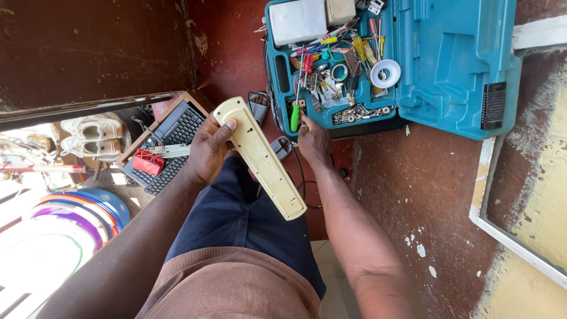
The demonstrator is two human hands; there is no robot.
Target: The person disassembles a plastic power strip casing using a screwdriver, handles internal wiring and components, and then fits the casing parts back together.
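So, the left hand (208,149) has its fingers wrapped around the top end of a long cream-coloured plastic casing (260,155), thumb pressed on the face of it, and the casing runs diagonally from about 11 o'clock down to 5 o'clock over the person's lap in dark blue trousers (236,218). Looks like the back side of it, with a couple of small holes showing. The right hand (312,140) is up at the front edge of an open teal tool case (455,65), at roughly 12 o'clock from the casing's middle, fingers curled and touching a green-handled screwdriver (294,116) that stands at the case rim; can't tell if it's properly pinched or just being touched. The case tray is crammed with screwdrivers, loose screws, a white tape roll (385,72) and two pale boxes at the back. Off at 9 o'clock there's a wooden crate with black keyboards (177,130) and a small red box (147,162), plus white sneakers (88,134) beyond it. Floor is worn red concrete (413,195).
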